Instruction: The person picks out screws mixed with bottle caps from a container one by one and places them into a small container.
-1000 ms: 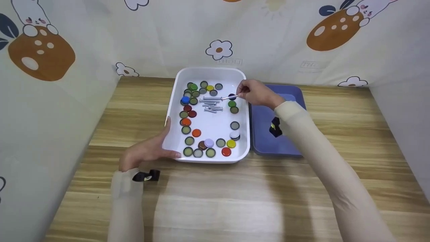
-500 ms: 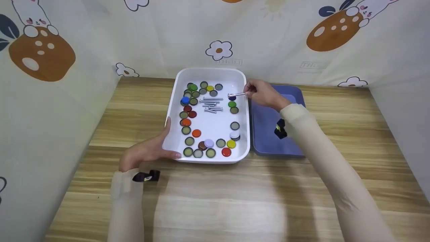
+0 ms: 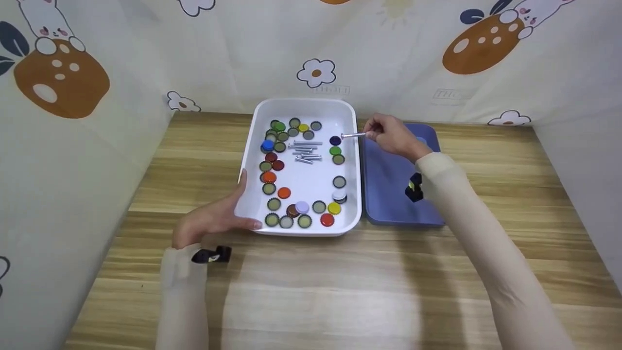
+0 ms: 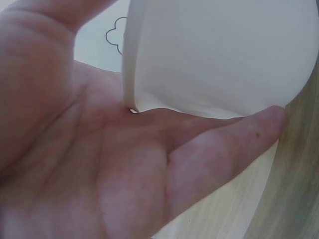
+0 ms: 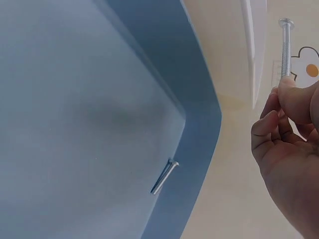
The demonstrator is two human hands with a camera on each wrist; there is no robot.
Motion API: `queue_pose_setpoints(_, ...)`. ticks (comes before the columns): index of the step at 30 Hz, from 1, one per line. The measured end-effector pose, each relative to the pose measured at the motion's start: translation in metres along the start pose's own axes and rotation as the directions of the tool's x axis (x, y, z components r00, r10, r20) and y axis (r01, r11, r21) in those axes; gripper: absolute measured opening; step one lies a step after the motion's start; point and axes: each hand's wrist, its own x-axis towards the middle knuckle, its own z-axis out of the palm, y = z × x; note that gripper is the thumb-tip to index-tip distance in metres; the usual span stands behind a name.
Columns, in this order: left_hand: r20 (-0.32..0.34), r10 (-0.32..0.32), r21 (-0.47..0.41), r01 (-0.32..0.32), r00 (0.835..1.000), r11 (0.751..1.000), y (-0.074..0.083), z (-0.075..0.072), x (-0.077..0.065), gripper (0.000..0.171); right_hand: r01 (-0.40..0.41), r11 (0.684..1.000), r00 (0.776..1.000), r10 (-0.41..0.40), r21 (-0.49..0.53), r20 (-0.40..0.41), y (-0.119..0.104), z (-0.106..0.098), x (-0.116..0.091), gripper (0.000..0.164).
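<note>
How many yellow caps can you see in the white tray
2: one yellow cap near the far end of the white tray, and a second yellow cap toward its near right corner, beside the bright red cap. More could hide under overlapping caps.

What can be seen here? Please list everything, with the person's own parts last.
table: one, wood-patterned, lower head view
printed sheeting: count unclear, cream, around table
white tray: one, white, on table
blue tray: one, blue, right of white tray
bottle caps: over thirty, mixed colours, inside white tray
loose bolts: several, silver, inside white tray
lone bolt: one, silver, inside blue tray
held bolt: one, silver, over white tray's right rim
wrist devices: two, black, at both cuffs
sleeves: two, cream, on arms
left hand: one, bare, touching white tray's near-left corner
right hand: one, bare, pinching held bolt
</note>
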Motion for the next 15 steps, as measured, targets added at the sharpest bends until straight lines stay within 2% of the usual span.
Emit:
queue_pose_setpoints(5,0.002,0.019,-0.003,-0.019,1.0,1.0,0.001,-0.001,0.0,0.131,0.006,1.0,1.0,-0.006,0.007,-0.028,0.007,-0.003,-0.002,0.01)
queue_pose_setpoints(12,0.001,-0.007,-0.011,0.007,1.0,1.0,0.0,0.0,0.0,0.132,0.011,1.0,0.998,-0.01,0.013,-0.056,0.019,-0.006,-0.003,0.011)
queue_pose_setpoints(15,0.005,0.002,-0.027,-0.002,1.0,1.0,-0.001,0.0,0.001,0.13,0.003,1.0,0.998,-0.003,0.011,-0.063,0.025,-0.007,-0.004,0.011)
